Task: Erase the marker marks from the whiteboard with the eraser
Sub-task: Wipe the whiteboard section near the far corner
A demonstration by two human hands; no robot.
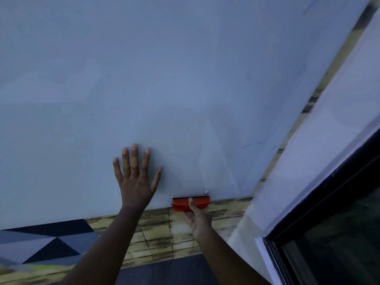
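Wiping along the lower edge of the whiteboard [185, 79], landmark for all entries below.

Eraser [191, 203]: orange block, dark felt strip turned to the board, lying lengthwise against the board's bottom edge, right of centre. Small metal fitting [206, 193] just above its right end, touching or nearly so; cannot tell which.

Right hand [197, 218]: below the board's bottom edge, fingers [191, 204] closed around the eraser, one finger laid across its orange back.

Left hand [136, 177]: flat on the board near the bottom edge, left of the eraser and apart from it, fingers spread wide, holding nothing, seemingly bracing.

Marker marks [249, 144]: faint dark strokes surviving toward the board's right edge, above and right of the eraser; another thin line [303, 72] higher up the same side. Remainder of the board mostly clean, with pale smear tracks.

Wooden plank surface [154, 227]: beneath the board's bottom edge. Patterned mat [47, 243] off its lower left corner. Dark window [339, 233] off its lower right.

Handling note, as judgement: keep the felt flat and pressed evenly, carry it up and right to the remaining strokes, overlap passes, avoid catching the metal fitting, keep the bracing palm off unwiped ink.
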